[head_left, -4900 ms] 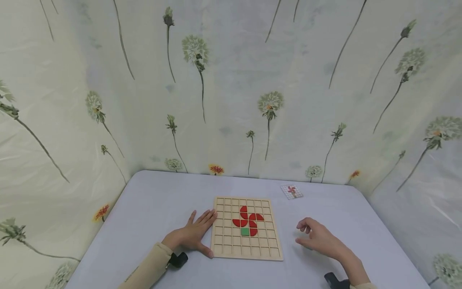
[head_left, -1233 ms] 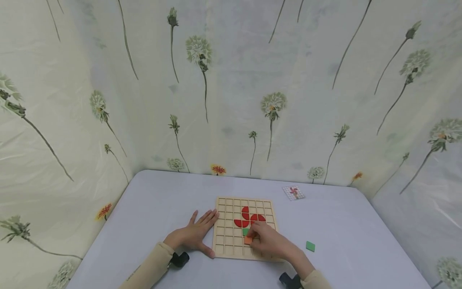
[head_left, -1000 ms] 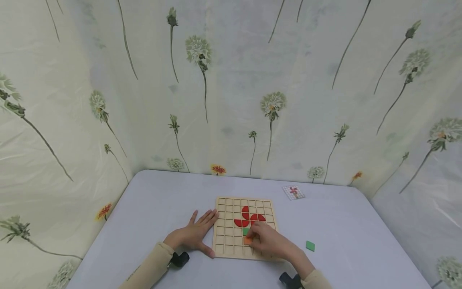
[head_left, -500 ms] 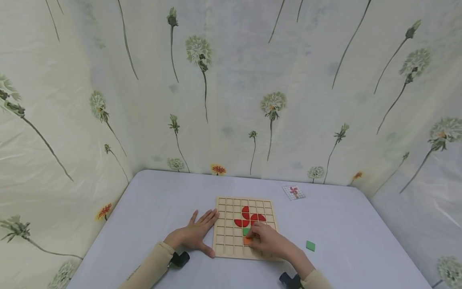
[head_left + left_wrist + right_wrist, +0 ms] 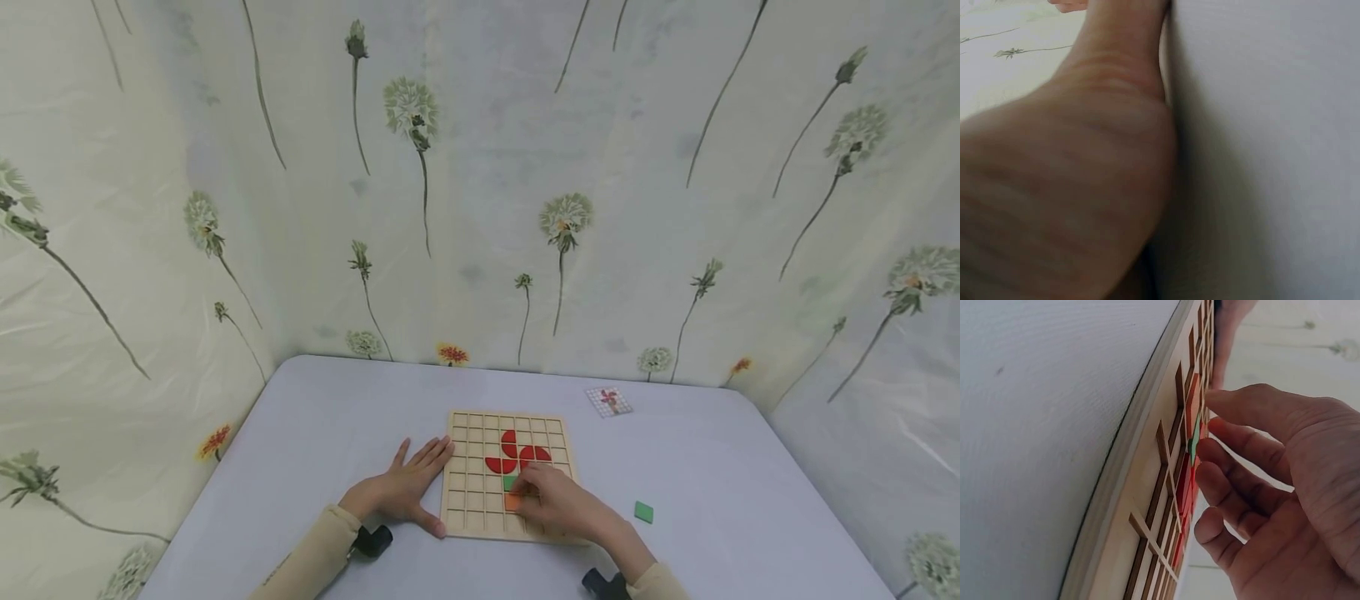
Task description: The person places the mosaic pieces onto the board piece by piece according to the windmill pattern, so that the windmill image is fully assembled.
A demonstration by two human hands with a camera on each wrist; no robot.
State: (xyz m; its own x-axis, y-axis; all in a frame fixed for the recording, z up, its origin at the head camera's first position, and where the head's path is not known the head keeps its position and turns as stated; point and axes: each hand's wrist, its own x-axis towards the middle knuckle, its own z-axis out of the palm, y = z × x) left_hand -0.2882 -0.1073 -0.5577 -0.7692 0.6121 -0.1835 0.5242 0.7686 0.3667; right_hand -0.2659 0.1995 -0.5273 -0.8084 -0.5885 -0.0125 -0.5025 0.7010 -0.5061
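A wooden grid board [image 5: 480,521] lies on the table, with several red rounded pieces [image 5: 536,453] set in a pinwheel shape. Below them a green square tile [image 5: 510,482] fills a cell, and an orange square tile [image 5: 512,502] sits in the cell nearer me. My right hand [image 5: 558,498] holds the orange tile between thumb and index finger, covering part of it and of the red pieces. My left hand [image 5: 408,487] rests on the table with fingers spread, fingertips and thumb against the board's left edge. In the left wrist view the hand is blurred.
A loose green tile [image 5: 643,512] lies on the white table [image 5: 720,467] right of the board. Farther back is a small card [image 5: 609,402] printed with a red pinwheel on a grid. Flower-patterned cloth [image 5: 465,208] hangs around the table.
My right hand has moved from right of the board onto it with the orange tile, which has shifted slightly to seat in its cell. The loose green tile came into view. My left hand stays put.
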